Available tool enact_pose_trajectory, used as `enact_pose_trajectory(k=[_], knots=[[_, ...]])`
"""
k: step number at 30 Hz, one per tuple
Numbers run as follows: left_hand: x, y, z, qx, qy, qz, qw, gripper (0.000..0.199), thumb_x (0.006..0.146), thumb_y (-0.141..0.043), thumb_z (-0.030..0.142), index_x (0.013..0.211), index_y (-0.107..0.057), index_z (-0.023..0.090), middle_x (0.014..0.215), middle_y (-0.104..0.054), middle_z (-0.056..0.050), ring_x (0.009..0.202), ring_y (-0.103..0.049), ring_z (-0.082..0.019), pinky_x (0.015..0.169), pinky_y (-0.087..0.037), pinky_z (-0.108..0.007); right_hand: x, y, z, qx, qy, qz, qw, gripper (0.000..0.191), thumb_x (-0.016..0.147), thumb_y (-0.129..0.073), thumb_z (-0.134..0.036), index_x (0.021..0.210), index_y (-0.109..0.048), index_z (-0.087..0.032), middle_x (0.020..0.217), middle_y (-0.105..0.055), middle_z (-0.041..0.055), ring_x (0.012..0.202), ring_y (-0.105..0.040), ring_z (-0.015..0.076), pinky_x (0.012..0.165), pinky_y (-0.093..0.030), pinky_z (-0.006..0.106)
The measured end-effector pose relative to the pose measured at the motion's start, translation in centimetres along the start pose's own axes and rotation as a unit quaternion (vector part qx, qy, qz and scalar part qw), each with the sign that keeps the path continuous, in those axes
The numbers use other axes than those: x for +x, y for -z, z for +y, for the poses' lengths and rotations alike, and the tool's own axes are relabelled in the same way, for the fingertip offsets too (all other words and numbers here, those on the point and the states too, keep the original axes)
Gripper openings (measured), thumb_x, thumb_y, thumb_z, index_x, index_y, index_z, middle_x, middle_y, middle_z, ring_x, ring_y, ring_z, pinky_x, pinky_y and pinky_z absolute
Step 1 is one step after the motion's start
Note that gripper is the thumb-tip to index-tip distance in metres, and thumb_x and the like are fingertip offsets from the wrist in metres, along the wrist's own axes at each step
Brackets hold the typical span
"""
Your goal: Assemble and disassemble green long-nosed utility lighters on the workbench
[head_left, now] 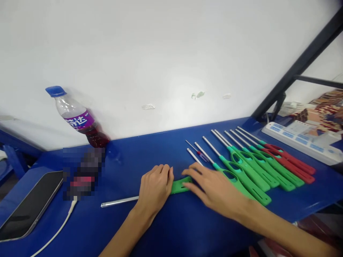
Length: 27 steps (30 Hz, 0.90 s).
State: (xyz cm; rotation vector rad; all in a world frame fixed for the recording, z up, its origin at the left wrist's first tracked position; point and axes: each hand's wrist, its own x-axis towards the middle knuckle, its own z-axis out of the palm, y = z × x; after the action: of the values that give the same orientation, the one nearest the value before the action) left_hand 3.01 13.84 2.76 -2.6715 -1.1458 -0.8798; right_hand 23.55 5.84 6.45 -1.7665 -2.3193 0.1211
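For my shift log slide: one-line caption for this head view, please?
Both hands, left and right, rest on a green long-nosed lighter lying crosswise on the blue bench, beside a row of green and red lighters.

A: Item under the hands?

B: One green long-neck lighter (179, 186), flat on the blue bench, lying crosswise. Green plastic handle points right, thin silver metal tube points left, tip bare on the bench.

A: How much of it shows?

B: Partial. Mid-section is covered; visible are a short stretch of the green handle with its dark finger slot, and the tube's left end.

A: Position?

B: Near-centre of the bench, just left of the row of similar lighters, apart from them.
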Motion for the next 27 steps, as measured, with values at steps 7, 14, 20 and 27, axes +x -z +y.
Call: enact_pose_trajectory(k=[7, 14, 20, 27], knots=[[0.0, 0.3, 0.0, -0.07, -0.048, 0.062, 0.994, 0.009, 0.104, -0.06, 0.02, 0.102, -0.068, 0.015, 0.093, -0.071, -0.001, 0.08, -0.069, -0.015, 0.076, -0.06, -0.032, 2.5, 1.7, 5.6, -0.092, -0.181, 0.018, 0.979, 0.037, 0.102, -0.063, -0.043, 0.127, -0.062, -0.015, 0.118, -0.066, 0.0078, 0.1, -0.067, 0.0181, 0.088, -0.06, 0.039], [0.0, 0.6, 0.7, -0.129, -0.083, 0.096, 0.984, 0.009, 0.103, -0.063, 0.023, 0.105, -0.068, 0.016, 0.101, -0.07, -0.003, 0.089, -0.069, -0.016, 0.083, -0.06, -0.036, 3.1, 0.3, 3.9, -0.092, -0.224, 0.034, 0.97, 0.039, 0.101, -0.065, -0.041, 0.13, -0.062, -0.016, 0.129, -0.063, 0.0099, 0.112, -0.065, 0.0218, 0.095, -0.058, 0.044], [-0.2, 0.6, 1.1, -0.174, -0.1, 0.11, 0.973, 0.008, 0.104, -0.06, 0.019, 0.105, -0.067, 0.016, 0.101, -0.067, -0.003, 0.087, -0.066, -0.015, 0.079, -0.059, -0.033, -0.3, 4.0, 1.8, 0.011, -0.268, 0.15, 0.952, 0.035, 0.103, -0.062, -0.043, 0.124, -0.063, -0.015, 0.11, -0.067, 0.0061, 0.092, -0.068, 0.0157, 0.082, -0.06, 0.035], [-0.6, 0.1, 1.7, -0.205, -0.109, 0.111, 0.966, 0.016, 0.105, -0.055, 0.014, 0.108, -0.07, 0.019, 0.099, -0.071, -0.004, 0.084, -0.069, -0.015, 0.08, -0.057, -0.033, -7.2, -0.7, -5.0, 0.173, -0.282, 0.335, 0.882, 0.025, 0.111, -0.039, -0.041, 0.115, -0.054, -0.021, 0.076, -0.059, -0.0019, 0.062, -0.059, 0.0113, 0.055, -0.05, 0.021]])
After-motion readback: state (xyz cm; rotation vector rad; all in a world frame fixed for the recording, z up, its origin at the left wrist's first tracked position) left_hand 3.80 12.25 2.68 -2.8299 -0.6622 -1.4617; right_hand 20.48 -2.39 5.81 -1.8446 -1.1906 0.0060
